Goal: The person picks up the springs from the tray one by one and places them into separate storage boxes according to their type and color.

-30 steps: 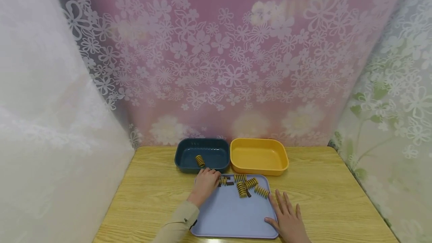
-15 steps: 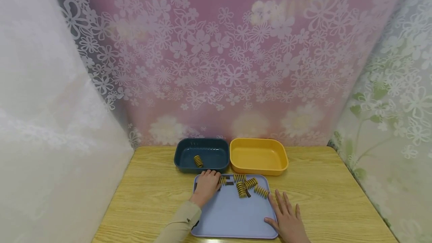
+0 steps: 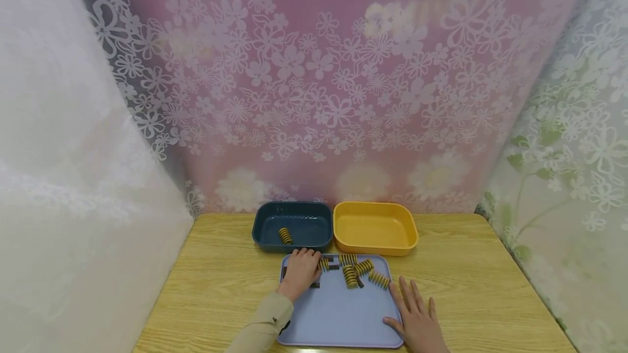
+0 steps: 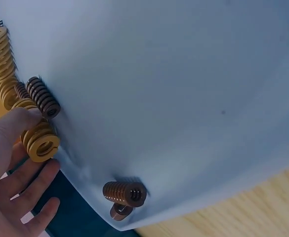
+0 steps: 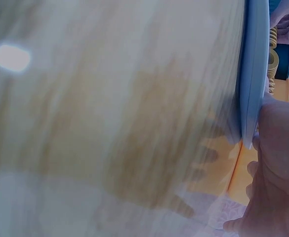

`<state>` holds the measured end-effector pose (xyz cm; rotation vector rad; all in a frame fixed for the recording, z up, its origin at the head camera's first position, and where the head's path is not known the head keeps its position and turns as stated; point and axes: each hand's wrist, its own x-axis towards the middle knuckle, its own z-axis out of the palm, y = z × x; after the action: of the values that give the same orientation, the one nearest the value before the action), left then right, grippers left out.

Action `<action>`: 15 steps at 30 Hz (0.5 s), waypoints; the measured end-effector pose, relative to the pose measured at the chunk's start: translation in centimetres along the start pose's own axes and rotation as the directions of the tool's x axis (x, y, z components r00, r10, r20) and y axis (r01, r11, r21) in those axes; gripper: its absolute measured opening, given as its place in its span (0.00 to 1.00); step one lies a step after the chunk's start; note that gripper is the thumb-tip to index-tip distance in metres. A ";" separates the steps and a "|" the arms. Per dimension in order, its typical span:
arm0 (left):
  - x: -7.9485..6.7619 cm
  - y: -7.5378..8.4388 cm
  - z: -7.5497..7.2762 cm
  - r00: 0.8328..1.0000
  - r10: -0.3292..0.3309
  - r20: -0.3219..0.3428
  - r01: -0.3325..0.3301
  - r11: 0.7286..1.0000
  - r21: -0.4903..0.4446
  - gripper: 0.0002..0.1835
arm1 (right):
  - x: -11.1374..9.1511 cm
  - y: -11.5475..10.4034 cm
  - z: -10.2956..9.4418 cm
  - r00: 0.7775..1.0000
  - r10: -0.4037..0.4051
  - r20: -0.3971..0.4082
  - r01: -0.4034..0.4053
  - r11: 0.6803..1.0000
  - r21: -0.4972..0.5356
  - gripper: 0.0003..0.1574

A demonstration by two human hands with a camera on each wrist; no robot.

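Observation:
A lavender tray (image 3: 343,317) carries several yellow coil springs (image 3: 350,277) and smaller dark brown springs (image 4: 124,193), mostly along its far side. My left hand (image 3: 300,274) is over the tray's far left corner. In the left wrist view its thumb and fingers pinch a yellow spring (image 4: 43,147), its round end facing the camera. A brown spring (image 4: 43,97) lies right beside the thumb. My right hand (image 3: 417,312) rests at the tray's right edge with its fingers spread, a yellow spring (image 3: 379,279) near its fingertips.
Behind the tray, a dark blue box (image 3: 314,246) holds one yellow spring (image 3: 285,235). A yellow box (image 3: 375,245) stands directly right of it. All stand on a wood-grain table (image 3: 471,271), with flowered curtains (image 3: 314,97) behind and at the sides.
My left hand has drawn back slightly toward me, and brown springs now show on both sides of it. The spring in the blue box has shifted a little left. My right hand stays put.

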<state>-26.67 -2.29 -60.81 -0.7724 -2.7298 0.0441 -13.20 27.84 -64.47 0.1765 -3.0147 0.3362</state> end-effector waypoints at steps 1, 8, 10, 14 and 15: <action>-0.1 0.0 -0.1 1.000 0.003 0.001 -0.003 1.000 0.001 0.17 | 0.0 0.0 0.0 1.000 0.000 0.001 0.000 1.000 0.001 0.51; -0.3 -0.1 -1.4 0.992 0.034 -0.125 -0.034 0.999 -0.002 0.17 | 0.0 -0.3 -0.3 1.000 0.004 0.013 -0.004 1.000 -0.003 0.51; -0.2 -0.3 -1.8 0.982 0.046 -0.182 -0.047 0.999 -0.002 0.17 | -0.1 -0.3 -0.3 1.000 0.005 0.017 -0.005 1.000 -0.006 0.52; 0.3 -0.6 -2.4 0.962 0.049 -0.269 -0.050 0.999 0.001 0.17 | -0.2 -0.4 -0.3 1.000 0.008 0.019 -0.008 1.000 -0.010 0.52; 0.4 -0.7 -2.5 0.958 0.048 -0.284 -0.049 0.999 0.002 0.18 | -0.2 -0.4 -0.3 1.000 0.007 0.020 -0.007 1.000 -0.011 0.52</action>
<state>-26.56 -2.79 -58.20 -0.7809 -2.4406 -0.0584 -12.95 27.55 -64.16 0.1687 -3.0366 0.3200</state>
